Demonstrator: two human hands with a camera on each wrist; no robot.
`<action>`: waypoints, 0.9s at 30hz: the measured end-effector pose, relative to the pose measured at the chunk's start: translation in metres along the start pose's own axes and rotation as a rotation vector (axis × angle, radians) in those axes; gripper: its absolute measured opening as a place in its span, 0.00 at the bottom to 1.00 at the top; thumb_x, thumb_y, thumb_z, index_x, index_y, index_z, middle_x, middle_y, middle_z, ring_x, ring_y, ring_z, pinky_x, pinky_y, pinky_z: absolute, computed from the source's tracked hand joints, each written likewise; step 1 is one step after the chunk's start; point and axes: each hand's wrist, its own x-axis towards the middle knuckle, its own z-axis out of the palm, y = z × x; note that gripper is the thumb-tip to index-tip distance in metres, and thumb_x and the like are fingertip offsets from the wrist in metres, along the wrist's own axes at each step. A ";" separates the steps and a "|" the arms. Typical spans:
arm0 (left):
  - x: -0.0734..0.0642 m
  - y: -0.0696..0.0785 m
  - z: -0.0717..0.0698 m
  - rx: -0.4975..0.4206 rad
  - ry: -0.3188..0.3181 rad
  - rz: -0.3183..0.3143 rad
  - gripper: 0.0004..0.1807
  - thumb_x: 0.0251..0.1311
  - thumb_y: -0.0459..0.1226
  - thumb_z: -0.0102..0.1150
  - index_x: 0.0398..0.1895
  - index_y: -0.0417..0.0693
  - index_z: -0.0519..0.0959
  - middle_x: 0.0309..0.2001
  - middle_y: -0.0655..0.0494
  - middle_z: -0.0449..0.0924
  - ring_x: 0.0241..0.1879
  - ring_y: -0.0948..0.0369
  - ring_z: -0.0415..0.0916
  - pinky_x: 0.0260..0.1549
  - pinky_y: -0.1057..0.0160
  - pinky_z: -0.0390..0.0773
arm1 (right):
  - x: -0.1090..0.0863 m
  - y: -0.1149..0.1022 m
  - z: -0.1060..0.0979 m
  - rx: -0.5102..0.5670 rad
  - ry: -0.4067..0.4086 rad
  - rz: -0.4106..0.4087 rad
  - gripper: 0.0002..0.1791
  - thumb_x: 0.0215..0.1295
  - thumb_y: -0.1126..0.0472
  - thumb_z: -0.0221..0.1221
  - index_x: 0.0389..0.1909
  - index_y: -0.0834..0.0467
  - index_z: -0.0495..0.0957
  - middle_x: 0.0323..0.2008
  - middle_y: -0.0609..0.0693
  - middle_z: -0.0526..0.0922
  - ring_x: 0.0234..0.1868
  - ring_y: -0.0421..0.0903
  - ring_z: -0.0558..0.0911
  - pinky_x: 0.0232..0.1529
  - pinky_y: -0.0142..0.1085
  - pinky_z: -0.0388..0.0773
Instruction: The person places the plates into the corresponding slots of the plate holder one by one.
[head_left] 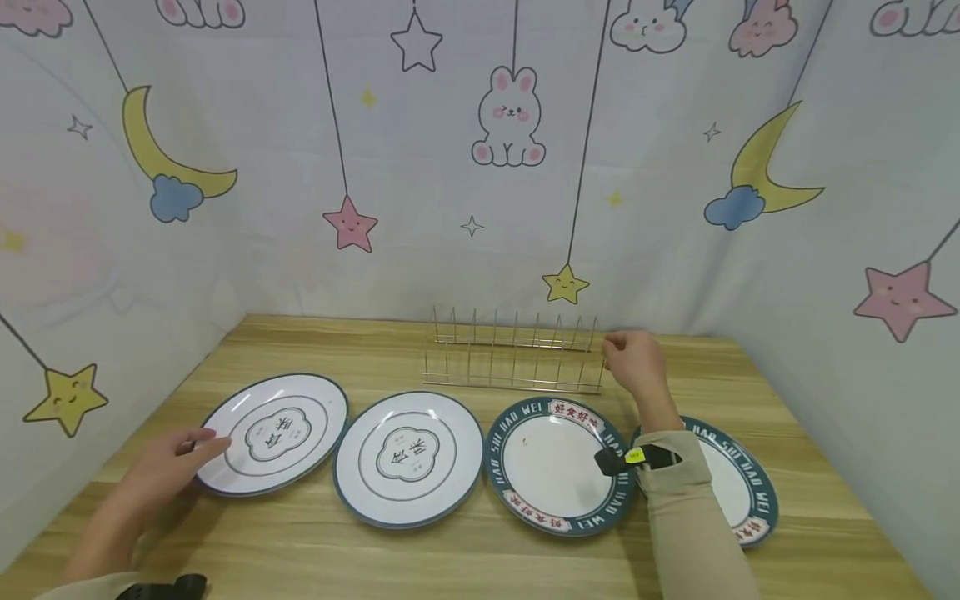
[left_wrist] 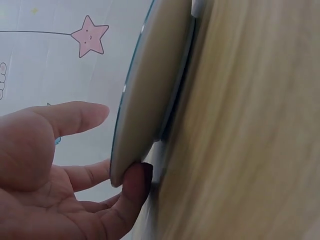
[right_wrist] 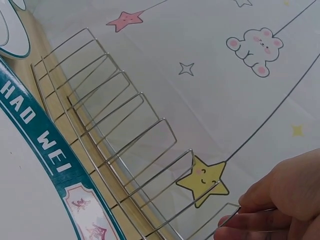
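Observation:
At the left rim of the leftmost white plate (head_left: 315,408) is my left hand (head_left: 168,467). In the left wrist view, its thumb stands off the plate (left_wrist: 150,75) while fingertips touch the rim and reach its underside. My right hand (head_left: 636,358) pinches the end wire of a metal wire rack (head_left: 513,385) at the back of the table; this grip shows close up in the right wrist view, with the hand (right_wrist: 280,200) at the lower right and the rack (right_wrist: 142,95) running away from it.
A second white plate (head_left: 408,408) lies beside the first. Two green-rimmed plates, one in the middle (head_left: 562,467) and one at right (head_left: 727,475), lie in front of the rack. My right forearm passes over the rightmost plate. Behind hangs a printed cloth (head_left: 427,167).

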 end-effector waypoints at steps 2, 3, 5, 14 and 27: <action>0.000 0.000 0.000 -0.022 0.001 -0.015 0.53 0.65 0.67 0.44 0.71 0.26 0.52 0.69 0.18 0.39 0.68 0.26 0.39 0.63 0.29 0.51 | 0.000 0.000 -0.001 -0.008 0.003 -0.004 0.21 0.75 0.58 0.49 0.62 0.66 0.75 0.52 0.63 0.81 0.45 0.55 0.83 0.43 0.45 0.81; 0.000 0.000 0.001 -0.034 0.002 -0.022 0.54 0.65 0.67 0.44 0.72 0.26 0.51 0.69 0.18 0.38 0.68 0.26 0.38 0.63 0.29 0.50 | 0.001 -0.001 -0.001 -0.011 0.005 -0.008 0.21 0.75 0.58 0.50 0.61 0.66 0.75 0.52 0.63 0.81 0.45 0.55 0.83 0.42 0.44 0.81; -0.001 0.000 0.001 -0.050 0.009 -0.027 0.53 0.66 0.66 0.44 0.72 0.27 0.51 0.69 0.19 0.37 0.68 0.26 0.37 0.63 0.29 0.49 | 0.001 -0.001 -0.001 -0.009 0.010 -0.013 0.21 0.75 0.58 0.50 0.61 0.66 0.75 0.52 0.63 0.81 0.44 0.55 0.84 0.42 0.44 0.81; -0.001 0.000 0.001 -0.087 0.038 0.038 0.46 0.71 0.59 0.44 0.71 0.26 0.54 0.70 0.19 0.39 0.69 0.27 0.36 0.65 0.31 0.47 | 0.001 -0.001 -0.002 0.002 0.018 -0.020 0.19 0.75 0.61 0.50 0.60 0.66 0.76 0.51 0.63 0.81 0.44 0.55 0.85 0.42 0.43 0.82; -0.001 -0.004 -0.001 -0.247 0.089 0.117 0.29 0.76 0.37 0.41 0.73 0.28 0.53 0.71 0.22 0.40 0.54 0.49 0.71 0.40 0.64 0.82 | 0.000 0.002 0.000 0.001 0.025 -0.041 0.18 0.72 0.62 0.52 0.58 0.66 0.78 0.44 0.60 0.85 0.40 0.53 0.84 0.34 0.38 0.79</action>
